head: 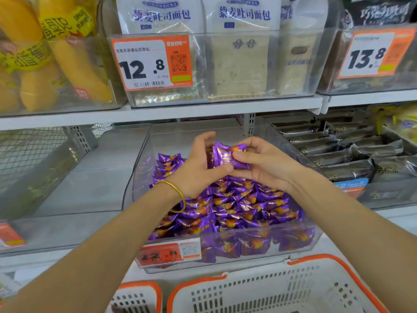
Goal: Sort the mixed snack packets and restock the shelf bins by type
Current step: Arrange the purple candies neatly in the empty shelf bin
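Note:
A clear plastic bin [144,177] on the middle shelf holds several purple snack packets [243,206] in rows. Both hands are raised over the back of this bin. My right hand [264,164] pinches one purple packet [225,155] upright between thumb and fingers. My left hand [198,163], with a gold bangle on the wrist, touches the same packet's left side, its thumb at the packet's lower edge and its fingers spread above. A stack of purple packets [168,164] stands at the bin's back left.
A white basket with an orange rim [313,259] sits below the bin, a second one [140,294] to its left. A bin of dark packets [347,154] stands to the right. Bread bins with price tags fill the upper shelf [203,109]. The left shelf bin [67,188] looks bare.

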Available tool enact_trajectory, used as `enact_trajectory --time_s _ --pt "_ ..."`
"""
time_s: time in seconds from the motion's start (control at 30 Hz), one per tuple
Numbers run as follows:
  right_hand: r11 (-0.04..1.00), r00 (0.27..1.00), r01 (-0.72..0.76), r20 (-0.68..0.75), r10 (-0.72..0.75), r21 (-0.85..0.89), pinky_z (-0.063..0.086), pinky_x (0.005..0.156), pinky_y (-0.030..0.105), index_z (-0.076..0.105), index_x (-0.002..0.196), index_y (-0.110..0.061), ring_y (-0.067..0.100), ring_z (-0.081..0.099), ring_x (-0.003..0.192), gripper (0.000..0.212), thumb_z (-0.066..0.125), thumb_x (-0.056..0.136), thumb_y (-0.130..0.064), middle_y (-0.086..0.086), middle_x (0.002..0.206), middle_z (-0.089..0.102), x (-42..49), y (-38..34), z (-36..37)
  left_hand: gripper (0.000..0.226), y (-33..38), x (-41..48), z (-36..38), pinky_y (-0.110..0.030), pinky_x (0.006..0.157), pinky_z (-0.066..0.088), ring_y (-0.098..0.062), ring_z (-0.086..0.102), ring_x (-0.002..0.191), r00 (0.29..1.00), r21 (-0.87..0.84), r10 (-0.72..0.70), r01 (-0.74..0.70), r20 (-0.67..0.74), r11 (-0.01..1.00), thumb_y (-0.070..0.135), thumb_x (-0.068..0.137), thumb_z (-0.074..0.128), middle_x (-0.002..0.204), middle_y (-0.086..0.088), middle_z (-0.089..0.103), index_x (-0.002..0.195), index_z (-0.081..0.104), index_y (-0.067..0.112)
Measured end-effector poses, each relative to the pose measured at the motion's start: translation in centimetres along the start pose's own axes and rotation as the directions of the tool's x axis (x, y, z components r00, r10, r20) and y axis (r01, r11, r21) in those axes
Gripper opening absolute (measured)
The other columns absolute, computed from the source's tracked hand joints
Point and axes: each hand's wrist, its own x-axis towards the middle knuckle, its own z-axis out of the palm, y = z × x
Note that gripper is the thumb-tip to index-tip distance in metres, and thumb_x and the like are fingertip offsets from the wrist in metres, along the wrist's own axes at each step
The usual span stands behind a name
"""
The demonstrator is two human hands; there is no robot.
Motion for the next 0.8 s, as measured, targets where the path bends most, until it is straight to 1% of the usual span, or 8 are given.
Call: enact_trajectory --time_s 0.1,0.17,0.27,0.37,0.5,0.63,0.7,0.8 --pt "0.998 0.995 -0.002 -0.101 -0.005 -0.070 0.060 0.062 0.039 0.049 0.089 -0.007 0.023 0.068 0.076 0.019 0.058 0.085 0.009 0.013 0.091 0.061 4.0 0.3 -2.1 0.073 -2.9 2.7 -1.6 -0.021 0.109 0.023 -0.015 0.027 0.137 0.990 0.276 -0.118 0.135 -0.077 0.952 0.018 0.087 0.065 0.150 -0.006 0.026 0.146 0.022 0.009" --pt "0.985 0.988 -0.024 -0.157 -0.002 -0.168 0.060 0.067 0.039 0.047 0.089 -0.008 0.024 0.065 0.083 0.022 0.060 0.084 0.009 0.012 0.095 0.059 6.5 0.9 -3.4 0.056 -5.0 4.0 -2.4 -0.026 0.112 0.014 -0.024 0.019 0.142 0.975 0.538 -0.193 0.223 -0.113 0.813 0.015 0.093 0.053 0.154 -0.014 0.020 0.143 0.031 0.005" --pt "0.956 0.984 -0.035 -0.179 -0.019 -0.291 0.060 0.064 0.030 0.046 0.089 -0.011 0.020 0.064 0.082 0.025 0.062 0.084 0.009 0.008 0.093 0.058 9.2 2.4 -4.0 0.050 -7.0 4.5 -2.0 -0.043 0.118 0.013 -0.024 0.007 0.146 0.957 0.754 -0.289 0.204 -0.021 0.624 0.026 0.100 0.036 0.158 -0.010 0.010 0.147 0.025 0.010" --pt "0.932 0.985 -0.009 -0.163 -0.054 -0.361 0.059 0.067 0.029 0.048 0.089 -0.013 0.021 0.064 0.082 0.028 0.064 0.082 0.009 0.012 0.105 0.058 11.1 4.3 -3.6 0.051 -7.5 4.5 -1.3 -0.049 0.117 0.009 -0.020 0.002 0.146 0.935 0.818 -0.353 0.187 0.021 0.544 0.032 0.102 0.026 0.159 -0.004 0.005 0.149 0.020 0.016" --pt "0.862 0.981 0.057 -0.134 -0.143 -0.504 0.055 0.083 0.042 0.051 0.088 -0.021 0.026 0.061 0.094 0.030 0.069 0.081 0.002 0.019 0.122 0.057 12.0 6.7 -3.1 0.049 -7.9 4.5 -0.9 -0.051 0.117 0.007 -0.018 0.002 0.146 0.932 0.828 -0.361 0.172 0.039 0.535 0.032 0.102 0.023 0.159 -0.001 0.007 0.147 0.024 0.015" --pt "0.559 0.943 0.101 -0.101 -0.318 -0.823 0.045 0.090 0.037 0.058 0.096 -0.021 0.029 0.056 0.102 0.023 0.074 0.080 -0.019 0.009 0.107 0.061 11.9 7.7 -3.2 0.048 -7.7 4.4 -0.9 -0.051 0.116 0.004 -0.018 -0.001 0.146 0.928 0.815 -0.370 0.177 0.049 0.552 0.032 0.102 0.023 0.159 0.000 0.005 0.148 0.024 0.016" --pt "0.403 0.941 0.066 -0.078 -0.330 -0.913 0.041 0.094 0.032 0.066 0.106 -0.020 0.021 0.048 0.104 0.026 0.073 0.081 -0.026 0.001 0.109 0.050 11.6 7.7 -3.2 0.048 -7.6 4.3 -1.1 -0.051 0.117 0.004 -0.018 -0.001 0.146 0.927 0.807 -0.371 0.182 0.050 0.562 0.031 0.102 0.024 0.159 -0.001 0.005 0.148 0.024 0.016" --pt "0.445 0.935 0.037 -0.126 -0.332 -0.895 0.040 0.093 0.024 0.068 0.111 -0.015 0.016 0.046 0.095 0.029 0.072 0.083 -0.021 0.003 0.108 0.041 11.2 7.7 -2.5 0.048 -7.6 4.4 -1.0 -0.048 0.118 0.007 -0.020 0.000 0.146 0.929 0.792 -0.364 0.176 0.062 0.585 0.029 0.102 0.026 0.159 -0.004 0.006 0.147 0.024 0.013"
